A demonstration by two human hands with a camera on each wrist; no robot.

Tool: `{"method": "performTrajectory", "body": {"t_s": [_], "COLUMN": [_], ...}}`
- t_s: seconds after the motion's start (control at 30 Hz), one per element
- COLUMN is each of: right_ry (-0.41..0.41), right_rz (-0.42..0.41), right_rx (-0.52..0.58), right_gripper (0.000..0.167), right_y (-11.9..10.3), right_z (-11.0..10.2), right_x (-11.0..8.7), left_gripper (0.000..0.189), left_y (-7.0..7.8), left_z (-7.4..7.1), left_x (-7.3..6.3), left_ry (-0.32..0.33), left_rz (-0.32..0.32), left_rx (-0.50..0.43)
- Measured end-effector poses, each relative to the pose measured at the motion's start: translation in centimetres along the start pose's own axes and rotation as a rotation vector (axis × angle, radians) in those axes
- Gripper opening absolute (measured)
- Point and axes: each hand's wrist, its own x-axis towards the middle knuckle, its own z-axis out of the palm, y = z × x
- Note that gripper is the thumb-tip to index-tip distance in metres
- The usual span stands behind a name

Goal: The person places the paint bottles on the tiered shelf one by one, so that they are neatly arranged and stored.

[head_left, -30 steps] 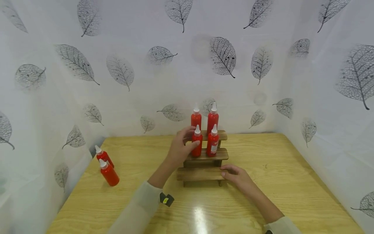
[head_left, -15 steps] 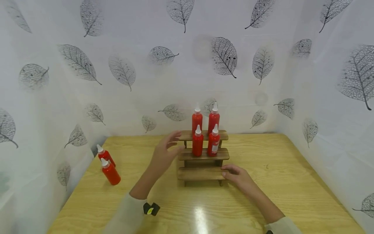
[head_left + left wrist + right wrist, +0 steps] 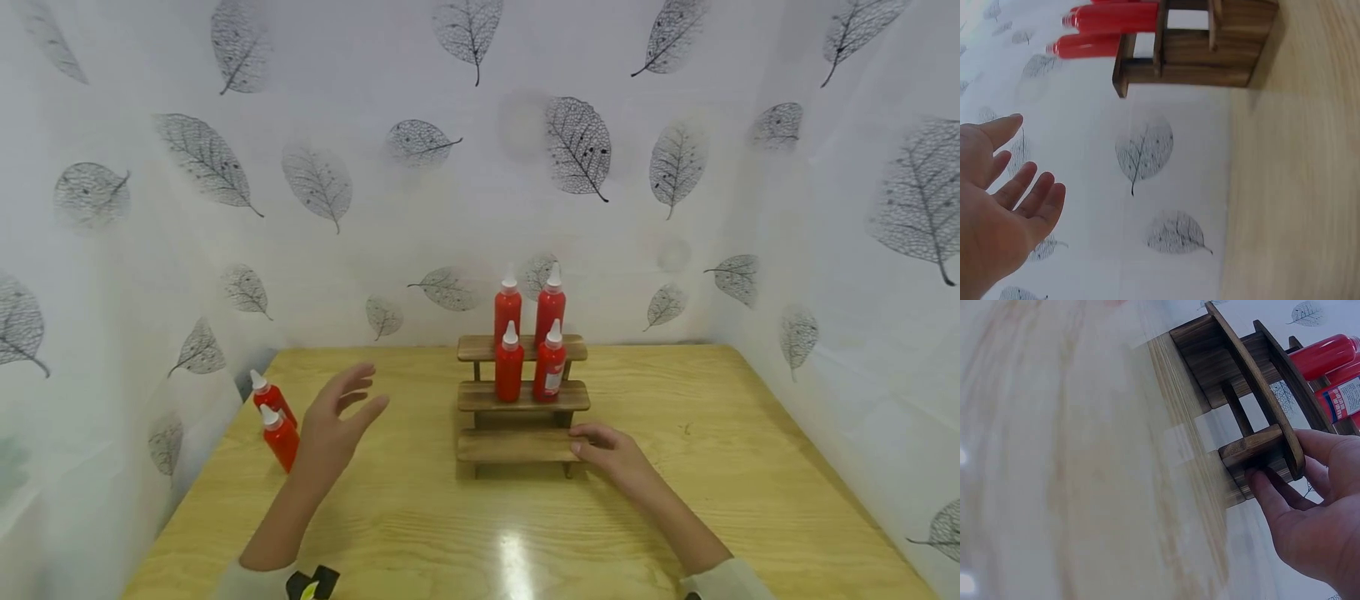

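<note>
A dark wooden three-step rack [image 3: 517, 447] stands towards the back of the table. On its top step are two red squeeze bottles with white pointed caps, and the middle step bears a left bottle [image 3: 508, 373] and a right bottle [image 3: 550, 372]. My right hand [image 3: 617, 460] grips the right end of the bottom step, as the right wrist view also shows, thumb and fingers around the board [image 3: 1260, 394]. My left hand [image 3: 333, 429] is in the air with nothing in it, fingers spread, near two more red bottles. It partly covers the nearer one [image 3: 278, 439]; the farther bottle [image 3: 272, 400] stands just behind.
The light wooden table [image 3: 675, 517] reaches back to a white curtain [image 3: 337, 275] printed with grey leaves, which also hangs along both sides. The two left bottles stand near the table's left edge.
My left hand has let go of the left bottle on the middle step and moved left towards the two bottles at the side. The right hand has stayed on the rack.
</note>
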Motion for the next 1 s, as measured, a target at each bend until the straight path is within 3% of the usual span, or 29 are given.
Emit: {"method": "performTrajectory", "body": {"t_s": [0.2, 0.37, 0.57, 0.8, 1.0], "right_ry": [-0.008, -0.013, -0.014, -0.019, -0.034], "right_rz": [-0.008, -0.010, -0.020, -0.027, -0.027], "right_rx": [0.000, 0.004, -0.001, 0.010, 0.018], "right_gripper": [0.039, 0.040, 0.039, 0.040, 0.042], "right_y": [-0.1, -0.2, -0.4, -0.6, -0.5], "right_z": [0.2, 0.3, 0.1, -0.1, -0.1], "right_x": [0.0, 0.0, -0.1, -0.3, -0.4], "left_gripper": [0.050, 0.054, 0.058, 0.063, 0.071], "left_y": [-1.2, -2.5, -4.7, -6.9, -8.3], "left_z": [-3.2, -6.0, -8.1, -9.2, -9.7], "left_x": [-2.0, -3.4, -4.4, -4.5, -4.1], "left_ry": [0.071, 0.158, 0.266, 0.284, 0.196], "left_rz": [-0.094, -0.283, -0.454, -0.484, -0.497], "left_rx": [0.125, 0.207, 0.177, 0.202, 0.211]}}
